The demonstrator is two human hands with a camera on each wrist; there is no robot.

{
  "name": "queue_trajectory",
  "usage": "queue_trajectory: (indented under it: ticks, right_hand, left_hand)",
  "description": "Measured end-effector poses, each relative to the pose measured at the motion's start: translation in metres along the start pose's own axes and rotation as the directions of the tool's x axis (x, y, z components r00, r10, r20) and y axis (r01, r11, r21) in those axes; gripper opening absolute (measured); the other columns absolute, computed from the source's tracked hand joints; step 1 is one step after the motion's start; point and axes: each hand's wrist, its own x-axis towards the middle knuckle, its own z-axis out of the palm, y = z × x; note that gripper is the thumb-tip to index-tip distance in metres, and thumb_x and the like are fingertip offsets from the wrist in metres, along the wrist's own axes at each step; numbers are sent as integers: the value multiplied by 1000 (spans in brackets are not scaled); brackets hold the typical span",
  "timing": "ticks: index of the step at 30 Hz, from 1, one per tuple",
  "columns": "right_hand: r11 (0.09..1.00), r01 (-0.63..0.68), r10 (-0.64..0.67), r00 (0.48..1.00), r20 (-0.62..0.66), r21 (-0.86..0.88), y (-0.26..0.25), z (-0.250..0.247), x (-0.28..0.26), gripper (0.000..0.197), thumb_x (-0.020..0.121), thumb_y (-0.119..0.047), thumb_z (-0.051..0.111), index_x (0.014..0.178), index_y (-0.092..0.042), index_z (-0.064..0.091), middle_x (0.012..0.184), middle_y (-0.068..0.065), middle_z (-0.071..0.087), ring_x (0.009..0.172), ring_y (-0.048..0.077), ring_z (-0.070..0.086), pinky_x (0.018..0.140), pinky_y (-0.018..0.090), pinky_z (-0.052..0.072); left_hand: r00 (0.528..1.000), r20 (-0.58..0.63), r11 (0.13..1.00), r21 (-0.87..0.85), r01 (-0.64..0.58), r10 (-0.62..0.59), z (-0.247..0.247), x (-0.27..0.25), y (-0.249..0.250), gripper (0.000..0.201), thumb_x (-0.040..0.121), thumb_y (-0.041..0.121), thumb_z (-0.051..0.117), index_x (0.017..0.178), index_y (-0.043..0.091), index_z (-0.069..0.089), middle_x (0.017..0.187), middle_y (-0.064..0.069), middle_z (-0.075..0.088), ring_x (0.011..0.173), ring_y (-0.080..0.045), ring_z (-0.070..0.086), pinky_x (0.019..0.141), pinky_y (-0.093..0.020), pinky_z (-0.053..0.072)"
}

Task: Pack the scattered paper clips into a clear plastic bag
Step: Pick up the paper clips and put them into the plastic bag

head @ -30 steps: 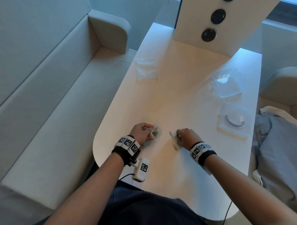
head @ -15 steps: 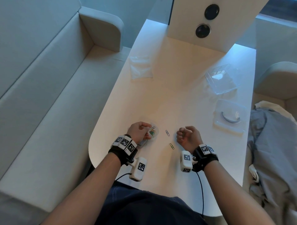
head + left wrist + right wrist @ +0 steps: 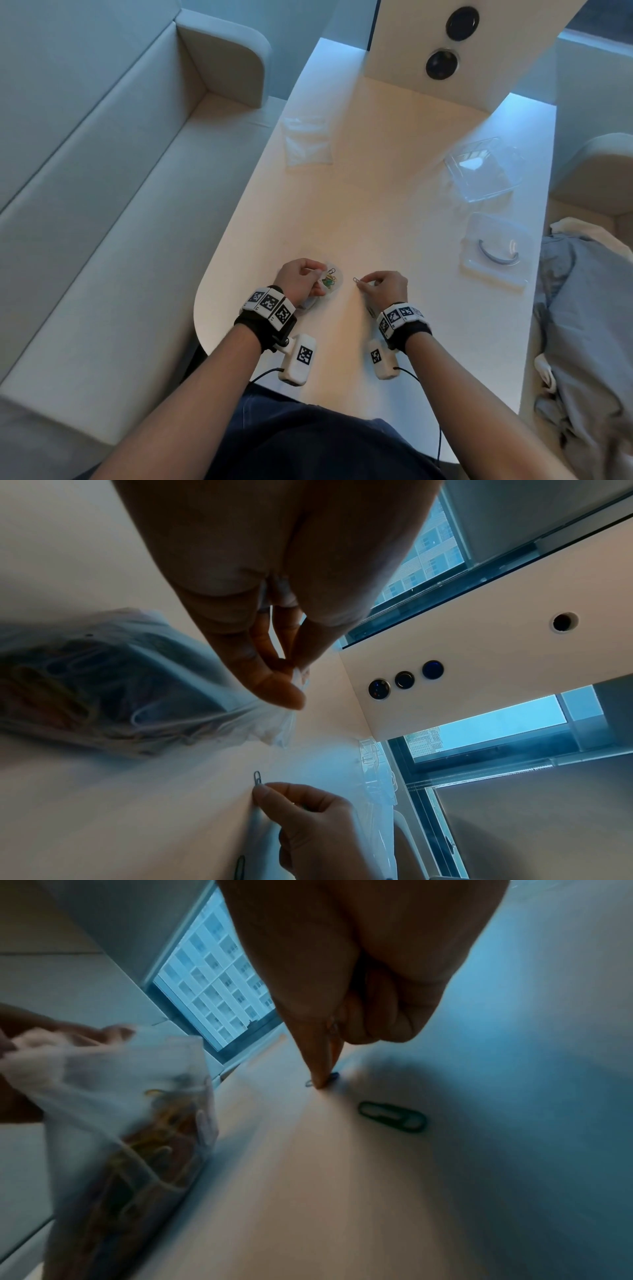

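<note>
The right hand [image 3: 385, 286] pinches one paper clip [image 3: 356, 280], its long axis pointing left toward the clear bag [image 3: 330, 279], which lies just beside it. The left hand [image 3: 299, 279] grips the bag's mouth. Another green clip [image 3: 392, 1116] lies on the surface [image 3: 376, 205], nearer the right hand.

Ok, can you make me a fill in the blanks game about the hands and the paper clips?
1. The left hand holds the clear plastic ____.
2. The right hand pinches one paper ____.
3. The bag already has many colourful ____ inside.
4. A green paper clip lies on the ____.

Missing words: bag; clip; paper clips; table
</note>
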Motion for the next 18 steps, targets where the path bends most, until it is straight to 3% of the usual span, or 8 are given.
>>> queue_trajectory:
  ticks: [3, 7, 9, 11, 14, 18]
  right_hand:
    - [991, 43, -29, 993, 113, -124, -6, -1, 2, 11, 79, -26, 78, 78, -15, 78, 75, 0, 63, 74, 14, 58, 75, 25, 49]
    - [972, 121, -69, 966, 247, -200, -7, -6, 1, 13, 86, -25, 71, 81, -14, 73, 65, -8, 55, 65, 10, 53, 64, 21, 43]
    - [992, 112, -88, 954, 287, -66, 3, -9, -2, 14, 86, -27, 70, 78, -16, 72, 61, -8, 55, 58, 8, 50, 59, 18, 41]
    - [962, -32, -65, 938, 341, 270, 12, -14, -8, 13, 88, -25, 69, 80, -14, 72, 66, -3, 58, 62, 12, 51, 64, 21, 45]
    - [652, -317, -66, 881, 469, 688, 18, -23, -20, 7, 92, -12, 63, 93, -5, 64, 75, 3, 55, 64, 11, 50, 64, 19, 46]
    - [147, -521, -173, 823, 541, 841, 23, -40, -36, 23, 68, -13, 74, 73, -14, 52, 68, -1, 45, 54, 10, 42, 50, 17, 38]
  left_hand:
    - [1000, -1, 1000, -4, 0, 0, -1, 0, -2, 14, 97, 4, 52, 101, 3, 65, 72, -8, 61, 40, -4, 59, 52, -14, 54]
    - [1000, 3, 1000, -18, 1, -1, 0, -3, -2, 13, 97, 4, 53, 101, 3, 65, 73, -10, 61, 40, -4, 59, 49, -12, 52]
    - [1000, 3, 1000, -29, -3, 3, 1, -5, -2, 13, 97, 3, 52, 101, 2, 65, 73, -11, 60, 39, -4, 58, 46, -12, 50]
    - [1000, 4, 1000, -30, -3, 3, 2, -6, -3, 13, 98, 3, 52, 100, 3, 65, 77, -12, 60, 39, -4, 58, 46, -12, 51]
    - [1000, 9, 1000, -29, -4, 4, 4, -8, -7, 13, 97, 3, 52, 99, 3, 65, 76, -11, 60, 39, -5, 58, 48, -13, 52]
    - [1000, 10, 1000, -24, -8, 9, 8, -8, -11, 13, 97, 2, 53, 96, 4, 65, 71, -10, 58, 39, -5, 57, 48, -14, 53]
